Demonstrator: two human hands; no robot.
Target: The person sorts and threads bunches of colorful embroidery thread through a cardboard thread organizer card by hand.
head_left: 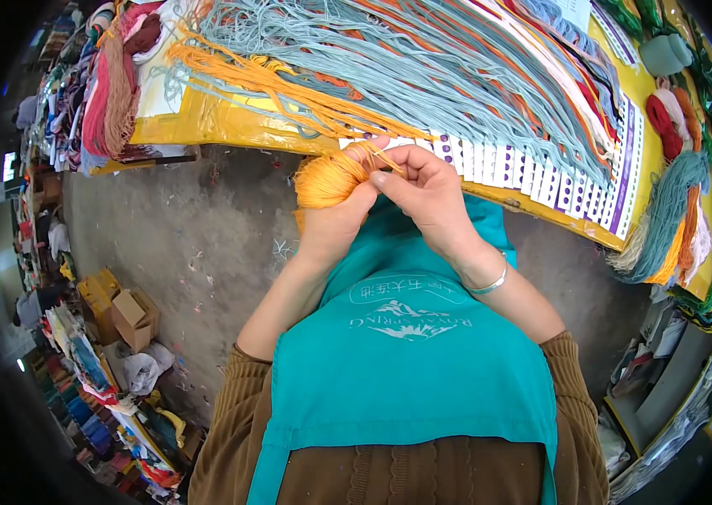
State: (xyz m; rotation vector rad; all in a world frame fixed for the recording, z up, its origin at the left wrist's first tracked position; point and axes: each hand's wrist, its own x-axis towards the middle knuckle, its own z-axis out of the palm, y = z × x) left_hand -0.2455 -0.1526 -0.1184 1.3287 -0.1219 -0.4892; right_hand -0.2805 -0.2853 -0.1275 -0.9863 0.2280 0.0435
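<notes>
My left hand (332,220) grips a bundle of orange thread (326,179) in front of my teal apron. My right hand (423,187), with a silver bangle on its wrist, pinches strands at the top of that same bundle. Both hands sit just below the edge of a yellow table (230,126). On the table lie long orange threads (263,80) and many grey-blue threads (423,76), fanned out. A row of white punched cards (541,172) lines the table edge, with threads tied to them.
More thread hanks hang at the left end (112,93) and right end (667,219) of the table. A concrete floor (188,244) lies below. Cardboard boxes (133,318) and piles of coloured goods stand at the lower left.
</notes>
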